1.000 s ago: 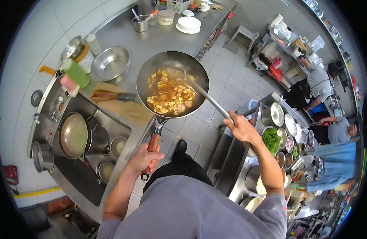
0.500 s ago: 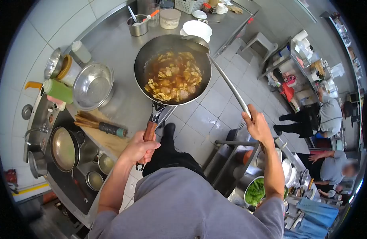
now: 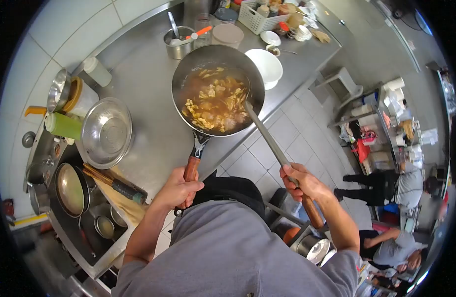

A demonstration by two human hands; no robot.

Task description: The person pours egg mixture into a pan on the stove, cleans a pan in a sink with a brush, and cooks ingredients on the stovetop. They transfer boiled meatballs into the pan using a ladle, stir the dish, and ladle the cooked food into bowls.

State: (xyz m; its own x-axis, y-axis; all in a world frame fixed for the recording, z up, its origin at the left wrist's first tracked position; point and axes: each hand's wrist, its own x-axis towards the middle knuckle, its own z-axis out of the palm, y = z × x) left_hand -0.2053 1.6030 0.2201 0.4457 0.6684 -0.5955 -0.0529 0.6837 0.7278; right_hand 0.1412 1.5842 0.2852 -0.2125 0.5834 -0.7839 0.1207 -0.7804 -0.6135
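My left hand (image 3: pixel 179 189) is wrapped round the wooden handle of a dark wok (image 3: pixel 177 99). Brown broth with yellowish egg-like pieces (image 3: pixel 215 96) fills much of the wok, which is held over the steel counter's edge. My right hand (image 3: pixel 305 182) grips a long-handled ladle (image 3: pixel 268 136) with a wooden end. The ladle's head is in the broth at the wok's right side, mostly hidden. A white bowl (image 3: pixel 267 67) stands just right of the wok, partly behind its rim.
A perforated metal basin (image 3: pixel 106 133) sits left on the steel counter (image 3: pixel 149 143). A pot of utensils (image 3: pixel 180 49) and a white basket (image 3: pixel 260 20) stand at the back. The sink (image 3: pixel 84 242) holds another pan (image 3: pixel 70 190). Co-workers (image 3: pixel 408 190) are at the right.
The ladle has gone from over the wok's far right rim down into the broth. My right hand has moved lower and inward. My view and the wok have shifted over the counter.
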